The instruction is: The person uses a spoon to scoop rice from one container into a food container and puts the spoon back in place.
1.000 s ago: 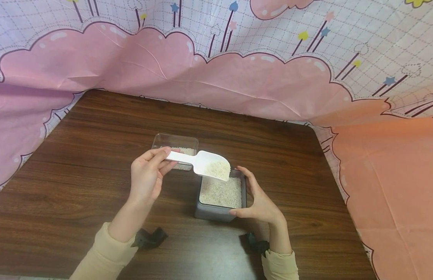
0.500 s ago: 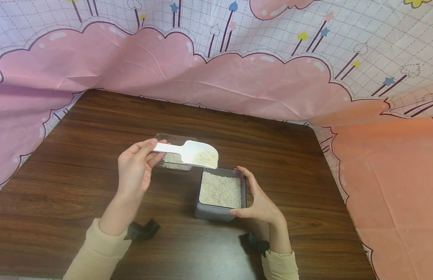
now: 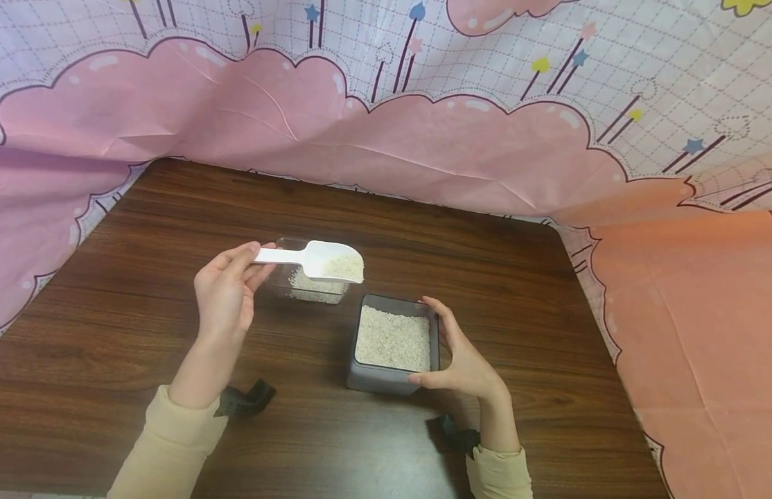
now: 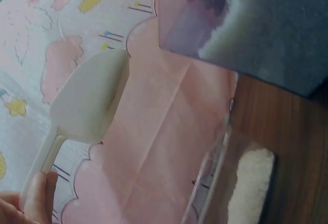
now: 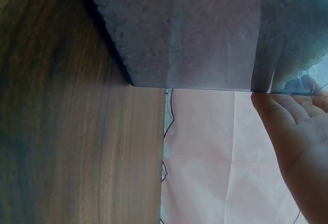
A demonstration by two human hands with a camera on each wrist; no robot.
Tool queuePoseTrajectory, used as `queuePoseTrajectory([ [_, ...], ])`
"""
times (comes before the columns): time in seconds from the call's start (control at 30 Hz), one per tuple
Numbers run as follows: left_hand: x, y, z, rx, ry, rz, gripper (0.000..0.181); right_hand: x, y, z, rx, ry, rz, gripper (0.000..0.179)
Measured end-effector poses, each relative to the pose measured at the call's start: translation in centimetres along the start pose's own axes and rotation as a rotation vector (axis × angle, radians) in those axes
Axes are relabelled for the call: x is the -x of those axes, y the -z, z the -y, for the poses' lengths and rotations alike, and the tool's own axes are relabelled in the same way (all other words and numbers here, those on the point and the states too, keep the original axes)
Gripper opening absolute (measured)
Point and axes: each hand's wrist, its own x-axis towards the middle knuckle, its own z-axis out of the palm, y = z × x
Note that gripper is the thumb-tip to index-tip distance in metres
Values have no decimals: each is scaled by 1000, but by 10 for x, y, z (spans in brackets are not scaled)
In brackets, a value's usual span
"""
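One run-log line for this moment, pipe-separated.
left hand: holds white scoop, raised, bearing pale grains | right hand: grips gray bin of grains | clear container: on table, grains inside

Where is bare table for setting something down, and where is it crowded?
Bare table: between its left edge and the left hand; between the clear container and the curtain; between the right hand and the right edge. Crowded: the middle, where the left hand holds the scoop near the clear container and the right hand holds the gray container.
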Motion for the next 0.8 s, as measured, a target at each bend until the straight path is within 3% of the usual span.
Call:
queuePoseTrajectory([
  [0.23,-12,12,4,-11,1,-39,6,1,0,0,9,-3,0,113],
  [0.57,-30,25,15,-15,11,-153,8,1,1,-1,-1,-3,3,113],
  [0.8,-39,34,19,-65,-20,-167,6,0,0,-2,-12,8,2,112],
])
